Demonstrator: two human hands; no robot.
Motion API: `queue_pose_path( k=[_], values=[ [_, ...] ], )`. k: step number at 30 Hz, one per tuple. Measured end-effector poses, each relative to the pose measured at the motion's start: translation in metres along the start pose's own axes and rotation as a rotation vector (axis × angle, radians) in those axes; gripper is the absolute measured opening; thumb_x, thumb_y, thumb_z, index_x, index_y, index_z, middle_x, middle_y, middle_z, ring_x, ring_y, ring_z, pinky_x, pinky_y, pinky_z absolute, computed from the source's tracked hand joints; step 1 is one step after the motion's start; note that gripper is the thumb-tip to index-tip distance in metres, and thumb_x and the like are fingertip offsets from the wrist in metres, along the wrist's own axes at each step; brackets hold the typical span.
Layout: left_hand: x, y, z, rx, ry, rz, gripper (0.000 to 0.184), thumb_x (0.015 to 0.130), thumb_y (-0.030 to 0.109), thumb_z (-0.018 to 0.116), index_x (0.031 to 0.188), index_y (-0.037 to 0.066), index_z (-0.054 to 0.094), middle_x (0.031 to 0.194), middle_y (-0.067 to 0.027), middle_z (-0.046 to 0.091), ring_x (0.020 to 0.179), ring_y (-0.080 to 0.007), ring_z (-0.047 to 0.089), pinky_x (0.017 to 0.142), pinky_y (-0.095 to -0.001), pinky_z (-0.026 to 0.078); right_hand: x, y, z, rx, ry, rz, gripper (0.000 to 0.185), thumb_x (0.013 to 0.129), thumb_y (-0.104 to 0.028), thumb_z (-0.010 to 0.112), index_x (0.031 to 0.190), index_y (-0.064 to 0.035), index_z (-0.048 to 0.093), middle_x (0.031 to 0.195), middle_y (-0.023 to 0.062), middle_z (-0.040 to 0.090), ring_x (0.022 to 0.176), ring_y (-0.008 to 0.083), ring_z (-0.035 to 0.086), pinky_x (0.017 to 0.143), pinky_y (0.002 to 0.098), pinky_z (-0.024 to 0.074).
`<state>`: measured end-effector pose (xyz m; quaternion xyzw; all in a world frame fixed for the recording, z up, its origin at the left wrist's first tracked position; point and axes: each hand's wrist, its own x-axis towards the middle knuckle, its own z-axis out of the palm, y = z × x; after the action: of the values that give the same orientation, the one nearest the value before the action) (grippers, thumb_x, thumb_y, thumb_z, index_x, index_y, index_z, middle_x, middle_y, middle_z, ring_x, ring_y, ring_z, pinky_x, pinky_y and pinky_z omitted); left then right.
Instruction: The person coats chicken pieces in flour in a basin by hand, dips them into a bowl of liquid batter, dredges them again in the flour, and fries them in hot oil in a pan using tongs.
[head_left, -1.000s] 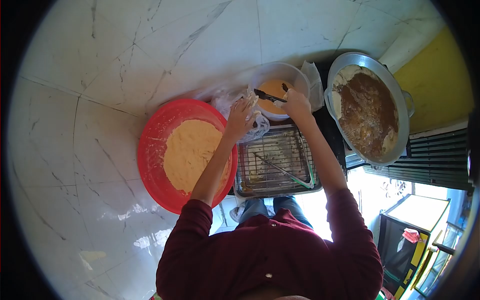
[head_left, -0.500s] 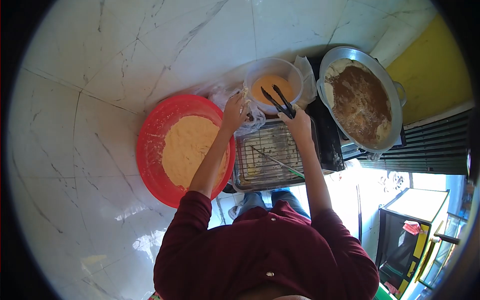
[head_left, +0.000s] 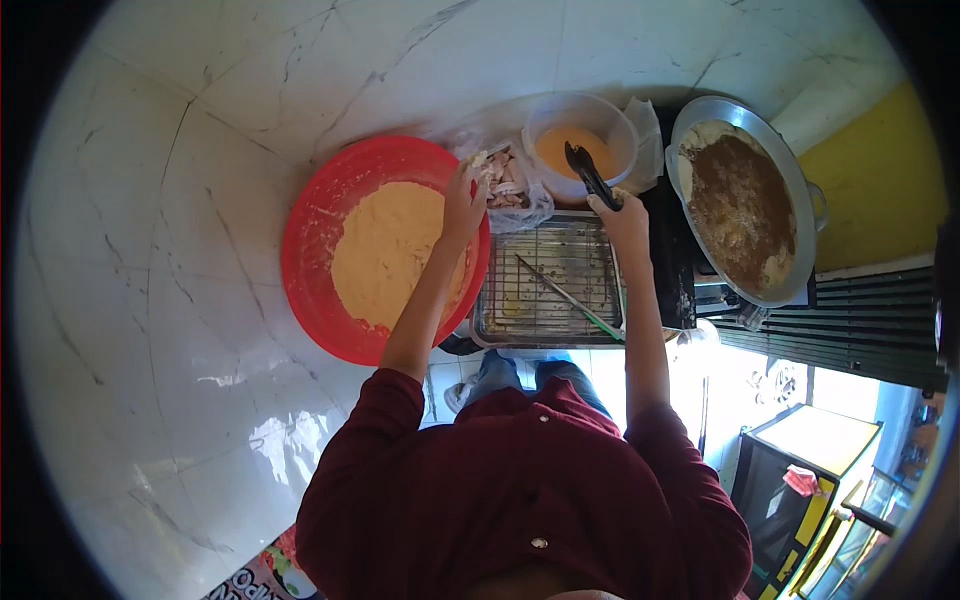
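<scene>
My left hand point(head_left: 466, 200) is at the right rim of the red basin point(head_left: 308, 250), beside an open plastic bag point(head_left: 540, 205) of pale pieces point(head_left: 507, 180). Its fingers are coated with batter or flour, and I cannot make out whether they hold something. Yellowish flour point(head_left: 390, 250) lies in the basin. Black tongs point(head_left: 590, 178) are gripped in my right hand point(head_left: 625, 222), their two arms close together. They reach over the near rim of the clear tub point(head_left: 630, 140), which holds orange liquid point(head_left: 572, 148).
A wire rack point(head_left: 550, 275) sits in a metal tray below the tub, with a green-ended metal tool point(head_left: 570, 298) across it. To the right, a large pan point(head_left: 690, 112) of bubbling brown oil point(head_left: 740, 205) stands on a black stove point(head_left: 668, 250).
The tongs have come back toward me, and their arms have closed together. My left hand has moved off the bag toward the basin, so the pale pieces now show. The view has shifted.
</scene>
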<state>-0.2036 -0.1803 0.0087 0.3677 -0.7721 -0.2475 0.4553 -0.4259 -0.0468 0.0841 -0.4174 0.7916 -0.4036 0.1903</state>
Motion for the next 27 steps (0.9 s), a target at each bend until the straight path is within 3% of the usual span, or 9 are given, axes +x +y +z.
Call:
queue_pose_path(
  k=[3, 4, 5, 7, 9, 11, 15, 18, 27],
  values=[
    [-0.05, 0.009, -0.055, -0.009, 0.095, -0.129, 0.029, 0.085, 0.016, 0.05, 0.11, 0.001, 0.053, 0.112, -0.0176, 0.051, 0.105, -0.0316, 0.048, 0.092, -0.037, 0.036, -0.014, -0.038, -0.007, 0.034, -0.179, -0.038, 0.042, 0.071, -0.03, 0.068, 0.092, 0.0061, 0.061, 0.076, 0.0178, 0.063, 0.07, 0.0255, 0.062, 0.066, 0.0334, 0.0451],
    [-0.072, 0.01, -0.075, -0.005, 0.099, -0.265, 0.028, 0.085, 0.015, 0.05, 0.109, 0.002, 0.054, 0.111, -0.0172, 0.052, 0.105, -0.0312, 0.049, 0.091, -0.0363, 0.037, -0.021, -0.047, -0.002, 0.029, -0.282, -0.052, 0.044, 0.071, -0.031, 0.069, 0.092, 0.0066, 0.061, 0.076, 0.0162, 0.064, 0.069, 0.0223, 0.061, 0.067, 0.0316, 0.0448],
    [-0.092, 0.013, -0.093, -0.003, 0.105, -0.399, 0.027, 0.084, 0.015, 0.05, 0.108, 0.002, 0.055, 0.109, -0.0168, 0.053, 0.104, -0.0309, 0.049, 0.091, -0.0356, 0.037, -0.029, -0.052, 0.007, 0.03, -0.318, -0.072, 0.044, 0.071, -0.031, 0.069, 0.092, 0.0066, 0.061, 0.076, 0.0162, 0.064, 0.069, 0.0223, 0.061, 0.067, 0.0316, 0.0448],
    [-0.135, 0.014, -0.119, 0.11, 0.172, -0.468, 0.026, 0.084, 0.014, 0.05, 0.106, 0.003, 0.056, 0.107, -0.0171, 0.053, 0.102, -0.0308, 0.05, 0.089, -0.035, 0.038, -0.047, -0.064, 0.026, 0.035, -0.502, -0.224, 0.042, 0.07, -0.031, 0.068, 0.092, 0.0041, 0.062, 0.072, 0.0168, 0.062, 0.066, 0.0227, 0.06, 0.065, 0.0331, 0.0449],
    [-0.171, 0.018, -0.135, 0.214, 0.228, -0.537, 0.026, 0.083, 0.014, 0.05, 0.105, 0.003, 0.057, 0.105, -0.0173, 0.054, 0.101, -0.0307, 0.052, 0.088, -0.0344, 0.039, -0.065, -0.082, 0.045, -0.089, -0.577, -0.245, 0.042, 0.068, -0.031, 0.069, 0.091, 0.0025, 0.061, 0.073, 0.0168, 0.061, 0.069, 0.0255, 0.06, 0.066, 0.0354, 0.0447],
    [-0.196, 0.026, -0.145, 0.38, 0.274, -0.568, 0.025, 0.082, 0.014, 0.052, 0.104, 0.004, 0.057, 0.1, -0.0165, 0.057, 0.094, -0.0306, 0.055, 0.082, -0.0345, 0.043, -0.073, -0.092, 0.068, -0.325, -0.715, -0.425, 0.041, 0.065, -0.03, 0.07, 0.089, 0.0014, 0.059, 0.077, 0.017, 0.061, 0.074, 0.0297, 0.06, 0.068, 0.0395, 0.0447],
    [-0.211, 0.041, -0.15, 0.598, 0.242, -0.636, 0.025, 0.08, 0.015, 0.054, 0.102, 0.005, 0.058, 0.096, -0.0143, 0.059, 0.087, -0.0288, 0.057, 0.077, -0.0348, 0.045, -0.076, -0.081, 0.128, -0.523, -0.706, -0.695, 0.035, 0.062, -0.025, 0.07, 0.086, -0.0024, 0.058, 0.083, 0.0158, 0.061, 0.081, 0.0308, 0.059, 0.068, 0.0401, 0.0464],
    [-0.209, 0.037, -0.147, 0.566, 0.406, -0.577, 0.025, 0.079, 0.016, 0.056, 0.102, 0.006, 0.059, 0.094, -0.0117, 0.06, 0.084, -0.0253, 0.059, 0.073, -0.0339, 0.046, -0.069, -0.075, 0.158, -0.647, -0.773, -0.838, 0.032, 0.061, -0.022, 0.07, 0.086, -0.0041, 0.058, 0.083, 0.0143, 0.061, 0.082, 0.0298, 0.06, 0.068, 0.0393, 0.047],
    [-0.211, 0.038, -0.147, 0.498, 0.446, -0.703, 0.024, 0.077, 0.019, 0.059, 0.1, 0.011, 0.06, 0.083, -0.0037, 0.063, 0.077, -0.0168, 0.061, 0.068, -0.0302, 0.047, -0.066, -0.065, 0.198, -0.705, -0.82, -0.826, 0.027, 0.059, -0.018, 0.07, 0.079, -0.0022, 0.059, 0.077, 0.017, 0.061, 0.077, 0.033, 0.06, 0.065, 0.0412, 0.0488]
  ],
)
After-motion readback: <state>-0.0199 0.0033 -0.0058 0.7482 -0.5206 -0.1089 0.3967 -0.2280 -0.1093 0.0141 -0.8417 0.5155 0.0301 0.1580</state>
